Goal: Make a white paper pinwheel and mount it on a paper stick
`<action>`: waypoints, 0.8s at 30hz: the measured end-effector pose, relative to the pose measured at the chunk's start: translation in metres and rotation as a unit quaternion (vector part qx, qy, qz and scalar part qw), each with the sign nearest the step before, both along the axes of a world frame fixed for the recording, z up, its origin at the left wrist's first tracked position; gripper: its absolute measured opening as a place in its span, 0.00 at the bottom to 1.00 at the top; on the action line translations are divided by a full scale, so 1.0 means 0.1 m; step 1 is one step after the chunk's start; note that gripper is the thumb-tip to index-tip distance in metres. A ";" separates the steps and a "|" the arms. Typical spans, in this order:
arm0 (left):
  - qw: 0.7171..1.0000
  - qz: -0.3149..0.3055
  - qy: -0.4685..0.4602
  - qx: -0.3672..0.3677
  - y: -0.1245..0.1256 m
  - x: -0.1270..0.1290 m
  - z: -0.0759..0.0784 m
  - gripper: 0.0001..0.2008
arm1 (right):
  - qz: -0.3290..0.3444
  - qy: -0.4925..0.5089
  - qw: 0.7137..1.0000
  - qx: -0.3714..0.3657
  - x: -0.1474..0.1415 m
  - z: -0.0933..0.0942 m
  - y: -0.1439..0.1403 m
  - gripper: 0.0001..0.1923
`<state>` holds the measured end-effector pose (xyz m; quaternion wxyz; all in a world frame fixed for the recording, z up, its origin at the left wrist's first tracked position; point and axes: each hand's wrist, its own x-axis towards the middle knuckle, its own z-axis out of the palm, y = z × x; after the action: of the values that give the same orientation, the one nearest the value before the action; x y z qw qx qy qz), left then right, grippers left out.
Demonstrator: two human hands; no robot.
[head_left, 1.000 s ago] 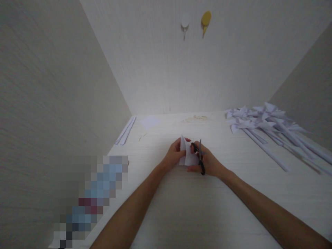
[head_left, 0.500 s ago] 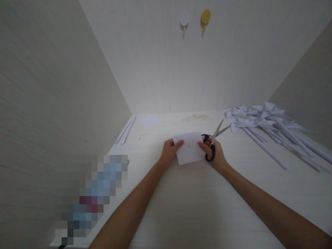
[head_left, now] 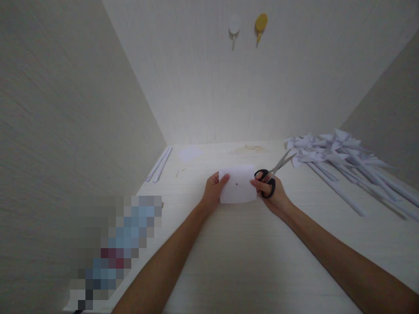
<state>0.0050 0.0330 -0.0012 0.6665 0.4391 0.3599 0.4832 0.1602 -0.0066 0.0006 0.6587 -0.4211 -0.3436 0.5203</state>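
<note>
One pixelated item (head_left: 126,237), mostly blue with a dark red band, lies along the left edge of the white surface (head_left: 235,261); detail unreadable. Two slim paper lengths (head_left: 159,165) lie side by side near the far left corner. Next to the right, a thin scrap (head_left: 180,172) and, by the far edge, a flat paper piece (head_left: 190,152). Left hand (head_left: 212,192): narrow pinch, thumb on the front of a white paper sheet (head_left: 242,194) at its left side. Sheet is at mid-surface, facing the camera, small dark mark (head_left: 236,184) near its centre; contact with the surface cannot be determined. Tan bits (head_left: 252,148) lie beyond it at the far edge. Right hand (head_left: 275,194): thumb at the sheet's right side, also carrying black-handled scissors (head_left: 277,167), blades parted, tips towards the far right corner. Paper pinwheels (head_left: 342,152) on sticks are heaped at that corner.
</note>
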 end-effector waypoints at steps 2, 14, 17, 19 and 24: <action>0.999 -0.012 -0.045 -0.010 -0.02 0.00 0.04 0.15 | -0.031 0.026 0.999 0.008 0.01 -0.01 0.01 0.14; 0.983 0.025 0.154 0.096 -0.13 0.09 0.05 0.08 | -0.118 0.003 0.993 0.008 -0.01 -0.02 0.01 0.15; 0.986 0.084 0.126 0.077 -0.09 0.08 0.06 0.09 | -0.055 -0.074 0.996 0.001 -0.02 0.01 -0.02 0.14; 0.990 0.102 0.084 0.050 -0.05 0.05 0.06 0.11 | 0.027 -0.109 0.994 -0.013 0.00 0.03 -0.03 0.19; 0.996 0.080 0.044 0.011 0.02 -0.01 0.05 0.12 | 0.075 -0.183 0.980 -0.039 0.05 -0.01 -0.04 0.18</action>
<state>0.0044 0.0348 0.0042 0.6039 0.4373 0.4176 0.5194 0.1651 -0.0107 -0.0001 0.5270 -0.5079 -0.4680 0.4952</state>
